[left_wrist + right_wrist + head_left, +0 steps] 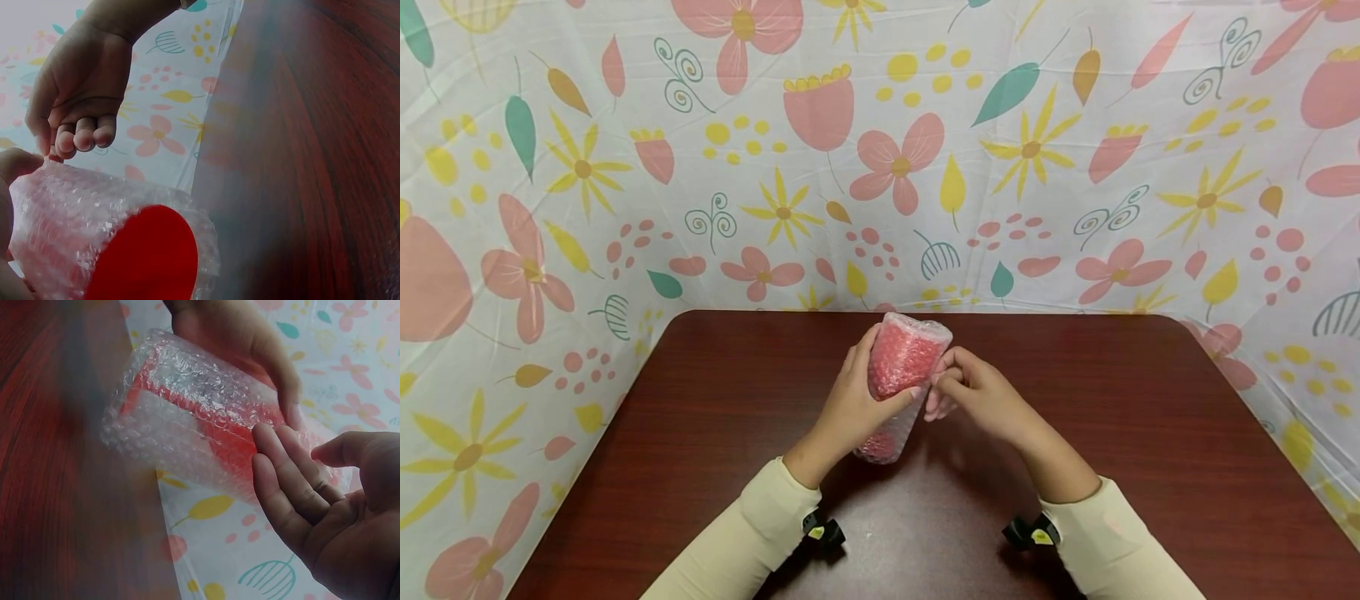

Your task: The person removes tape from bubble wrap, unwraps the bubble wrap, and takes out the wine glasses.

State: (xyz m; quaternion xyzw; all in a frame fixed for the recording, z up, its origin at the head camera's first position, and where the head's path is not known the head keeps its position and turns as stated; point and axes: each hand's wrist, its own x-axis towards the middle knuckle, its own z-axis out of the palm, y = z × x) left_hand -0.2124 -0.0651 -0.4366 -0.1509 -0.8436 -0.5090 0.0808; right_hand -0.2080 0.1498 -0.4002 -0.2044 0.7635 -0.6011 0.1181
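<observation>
A red cylinder-like object [904, 360] is rolled in clear bubble wrap [156, 428] and held tilted above the table. My left hand [850, 404] grips the bundle from its left side, thumb across the front. At the bundle's upper right, my right hand [976, 392] pinches the wrap's edge between thumb and index finger, while its other fingers are loosely bent. A flat red round end [150, 253] shows inside the wrap in the left wrist view. What the red object is stays hidden under the bubbles.
Beneath the hands lies a dark reddish-brown wooden table [715, 500]. A white cloth [865, 208] printed with flowers and leaves hangs behind it and along its sides. Small black devices [829, 535] are strapped at both wrists, by the cream sleeves [737, 537].
</observation>
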